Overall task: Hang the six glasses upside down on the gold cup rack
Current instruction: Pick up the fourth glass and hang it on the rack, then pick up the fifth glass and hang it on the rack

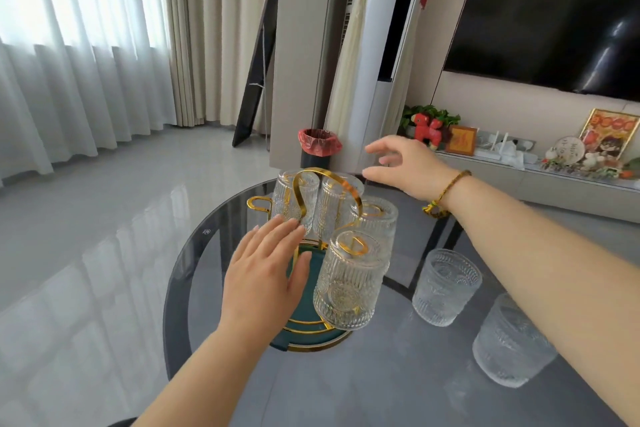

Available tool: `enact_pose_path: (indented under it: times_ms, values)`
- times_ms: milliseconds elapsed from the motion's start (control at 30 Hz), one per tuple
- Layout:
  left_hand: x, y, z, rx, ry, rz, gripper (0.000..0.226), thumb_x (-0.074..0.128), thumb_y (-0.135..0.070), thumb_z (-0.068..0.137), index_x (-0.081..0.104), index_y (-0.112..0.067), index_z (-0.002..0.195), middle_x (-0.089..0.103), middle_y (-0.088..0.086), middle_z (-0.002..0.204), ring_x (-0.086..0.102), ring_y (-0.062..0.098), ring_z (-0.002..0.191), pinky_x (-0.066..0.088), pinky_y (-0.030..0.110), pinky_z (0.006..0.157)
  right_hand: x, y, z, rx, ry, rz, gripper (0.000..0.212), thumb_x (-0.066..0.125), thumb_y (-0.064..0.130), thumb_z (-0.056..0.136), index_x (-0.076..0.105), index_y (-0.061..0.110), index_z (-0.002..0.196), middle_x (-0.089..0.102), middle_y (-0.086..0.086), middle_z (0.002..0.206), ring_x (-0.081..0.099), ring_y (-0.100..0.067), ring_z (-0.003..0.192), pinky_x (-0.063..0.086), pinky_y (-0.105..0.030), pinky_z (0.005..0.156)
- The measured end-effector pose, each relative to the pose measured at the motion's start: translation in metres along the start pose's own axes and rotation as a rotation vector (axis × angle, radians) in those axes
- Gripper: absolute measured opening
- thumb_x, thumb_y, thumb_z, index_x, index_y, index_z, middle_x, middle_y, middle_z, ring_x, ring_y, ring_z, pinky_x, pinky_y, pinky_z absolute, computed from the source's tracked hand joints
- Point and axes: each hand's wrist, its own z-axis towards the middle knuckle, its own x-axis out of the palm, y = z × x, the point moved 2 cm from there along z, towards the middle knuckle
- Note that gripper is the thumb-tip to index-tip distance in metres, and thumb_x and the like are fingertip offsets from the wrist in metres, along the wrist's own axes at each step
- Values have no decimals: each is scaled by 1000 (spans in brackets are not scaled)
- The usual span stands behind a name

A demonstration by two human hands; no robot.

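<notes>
While four glasses hung inverted on the gold cup rack (308, 184), the two upright ribbed glasses (445, 286) stood nearer the empty, spread right hand (405, 168) than the flat, empty left hand (266, 267).

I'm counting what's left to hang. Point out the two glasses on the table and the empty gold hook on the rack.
Nearer glass (512, 343), head view: ribbed side wall.
Farther glass (446, 288), head view: patterned side wall.
Empty gold hook (259, 204), head view: loop on the rack's left side.
</notes>
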Motion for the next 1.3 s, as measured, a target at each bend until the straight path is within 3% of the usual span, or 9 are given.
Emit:
enact_pose_path:
  times_ms: [167,300,367,467,567,667,767,1067,1300]
  values:
    - [-5,-23,-41,67,-76,-163,42,36,-34,91,65,-5,101,57,7,118,43,25,124,32,35,108,-9,-31,-102,32,-94,228,28,64,12,75,52,28,95,54,7,104,50,-11,103,36,-15,91]
    - [7,-52,-83,155,20,-335,31,36,-30,92,61,-15,99,60,1,111,46,16,114,32,29,101,7,-66,-182,158,-378,174,29,65,6,73,56,22,96,54,5,102,49,-11,100,29,5,82]
    - [18,-64,-97,159,126,-331,33,39,-28,89,66,-10,96,66,7,108,48,16,111,35,28,98,20,-81,-217,210,-565,97,32,67,3,71,58,10,101,49,3,104,46,-14,104,25,2,88]
    - [34,-74,-112,148,297,-194,29,57,-23,76,66,-8,99,68,11,110,59,25,109,37,29,92,43,-107,-257,352,-645,41,51,70,6,69,50,6,115,42,-2,118,37,-12,114,27,-21,98]
    - [50,-76,-118,106,518,-84,48,79,-18,65,62,-11,109,63,12,119,61,32,108,51,42,84,54,-139,-273,569,-602,122,74,71,13,69,31,8,131,32,-13,140,26,-22,132,24,-33,105]
    - [63,-71,-119,6,700,-63,54,53,-36,87,34,-21,135,30,3,149,28,21,136,24,35,111,62,-164,-268,720,-439,174,93,72,24,68,13,11,139,20,-12,149,17,-26,137,20,-41,111]
    - [74,-64,-121,-5,793,21,52,36,-46,91,24,-28,138,18,-4,153,12,13,140,6,30,115,66,-178,-255,777,-367,178,102,73,35,66,6,14,140,21,-11,150,22,-30,136,22,-44,112]
    - [76,-63,-121,-23,803,34,51,34,-49,90,24,-30,137,19,-6,152,10,12,141,4,31,115,67,-187,-220,784,-527,127,107,76,38,60,10,7,139,36,-16,143,33,-33,130,23,-46,109]
    - [66,-63,-120,-96,742,-97,41,41,-41,91,38,-30,131,33,-9,146,23,10,137,15,27,113,68,-193,-214,794,-557,235,73,77,32,58,39,9,116,56,-15,117,48,-35,109,39,-44,96]
